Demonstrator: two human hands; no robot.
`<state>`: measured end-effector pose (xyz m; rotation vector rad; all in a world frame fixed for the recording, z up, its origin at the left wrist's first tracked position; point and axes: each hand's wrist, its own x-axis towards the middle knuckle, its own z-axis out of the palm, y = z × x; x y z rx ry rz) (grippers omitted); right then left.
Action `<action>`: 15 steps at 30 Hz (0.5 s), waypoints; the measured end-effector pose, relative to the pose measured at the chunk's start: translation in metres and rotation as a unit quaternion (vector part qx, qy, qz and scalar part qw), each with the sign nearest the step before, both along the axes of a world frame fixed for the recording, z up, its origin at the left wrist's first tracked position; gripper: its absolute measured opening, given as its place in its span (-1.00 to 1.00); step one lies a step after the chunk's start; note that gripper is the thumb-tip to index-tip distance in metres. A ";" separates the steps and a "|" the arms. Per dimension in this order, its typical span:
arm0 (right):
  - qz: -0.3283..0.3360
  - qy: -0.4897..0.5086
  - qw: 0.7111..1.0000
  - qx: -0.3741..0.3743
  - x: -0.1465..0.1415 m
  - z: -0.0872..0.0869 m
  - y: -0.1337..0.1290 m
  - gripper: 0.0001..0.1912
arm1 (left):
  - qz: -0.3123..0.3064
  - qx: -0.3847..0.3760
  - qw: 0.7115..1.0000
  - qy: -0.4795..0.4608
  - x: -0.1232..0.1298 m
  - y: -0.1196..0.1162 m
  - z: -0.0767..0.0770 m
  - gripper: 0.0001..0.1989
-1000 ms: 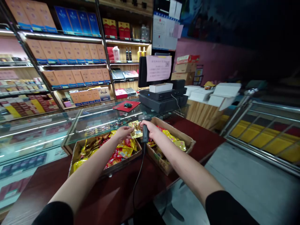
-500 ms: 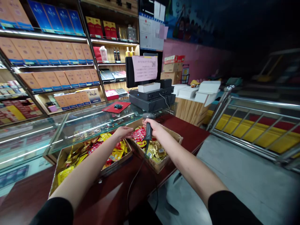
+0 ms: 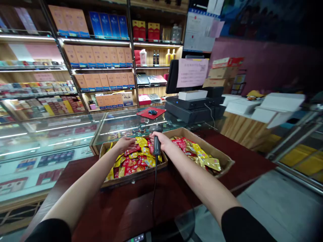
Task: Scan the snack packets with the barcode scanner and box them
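Observation:
My right hand [image 3: 161, 140] is wrapped around the dark grey handle of a barcode scanner [image 3: 156, 146], whose cord [image 3: 154, 188] hangs down over the counter. Its head points away from me, over the right part of the left cardboard box [image 3: 141, 172]. Red and yellow snack packets [image 3: 131, 163] fill that box. At the box's far left side, my left hand [image 3: 125, 144] hovers over or touches the packets, fingers stretched out and holding nothing visible. More packets [image 3: 199, 151] lie in a second cardboard box [image 3: 227, 164] to the right, partly behind my right forearm.
Both boxes stand on a dark red counter [image 3: 111, 205]. Behind them are a glass display case [image 3: 118, 122], a red mat [image 3: 157, 113] with a mouse [image 3: 152, 112], and a monitor [image 3: 174, 77]. A phone-like device [image 3: 137, 238] shows at the bottom edge. A metal railing [image 3: 300, 134] is at right.
My view has turned left. Both hands have moved from beside and over the right box to above the left box, the scanner still in my right hand.

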<state>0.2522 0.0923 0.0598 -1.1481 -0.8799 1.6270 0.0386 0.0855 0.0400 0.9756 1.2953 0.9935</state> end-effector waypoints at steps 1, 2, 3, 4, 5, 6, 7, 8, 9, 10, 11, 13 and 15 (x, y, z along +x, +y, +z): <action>0.006 -0.006 1.000 -0.009 -0.009 -0.002 0.003 -0.96 | 0.005 -0.002 1.000 -0.006 -0.006 -0.002 -0.003 -0.69; 0.011 -0.013 1.000 -0.020 -0.017 -0.004 0.006 -0.97 | 0.012 -0.004 1.000 -0.013 -0.012 -0.003 -0.007 -0.70; 0.015 -0.020 0.999 -0.031 -0.024 -0.007 0.009 -0.97 | 0.020 -0.006 1.000 -0.022 -0.016 -0.004 -0.010 -0.71; 0.017 -0.028 0.999 -0.040 -0.030 -0.009 0.013 -0.97 | 0.027 -0.008 0.999 -0.029 -0.019 -0.004 -0.014 -0.72; 0.017 -0.036 0.998 -0.047 -0.035 -0.011 0.018 -0.98 | 0.034 -0.009 0.999 -0.034 -0.021 -0.003 -0.018 -0.72; 0.016 -0.045 0.997 -0.054 -0.040 -0.013 0.022 -0.97 | 0.037 -0.013 0.999 -0.037 -0.022 -0.002 -0.021 -0.73; 0.012 -0.054 0.997 -0.059 -0.044 -0.015 0.027 -0.96 | 0.038 -0.016 0.998 -0.039 -0.022 -0.001 -0.025 -0.73; 0.006 -0.063 0.996 -0.063 -0.047 -0.017 0.033 -0.95 | 0.039 -0.017 0.998 -0.040 -0.021 0.001 -0.027 -0.72; -0.001 -0.072 0.995 -0.065 -0.050 -0.019 0.038 -0.93 | 0.040 -0.018 0.998 -0.041 -0.019 0.003 -0.030 -0.71; -0.008 -0.081 0.994 -0.067 -0.052 -0.021 0.043 -0.91 | 0.038 -0.020 0.998 -0.042 -0.016 0.004 -0.032 -0.71; -0.015 -0.089 0.994 -0.069 -0.053 -0.023 0.047 -0.89 | 0.035 -0.022 0.998 -0.040 -0.012 0.005 -0.034 -0.70; -0.020 -0.100 0.992 -0.074 -0.054 -0.027 0.053 -0.88 | 0.029 -0.019 0.999 -0.023 -0.004 0.008 -0.037 -0.69; -0.015 -0.101 0.991 -0.081 -0.053 -0.030 0.056 -0.88 | 0.025 -0.007 0.999 0.024 0.003 0.011 -0.042 -0.73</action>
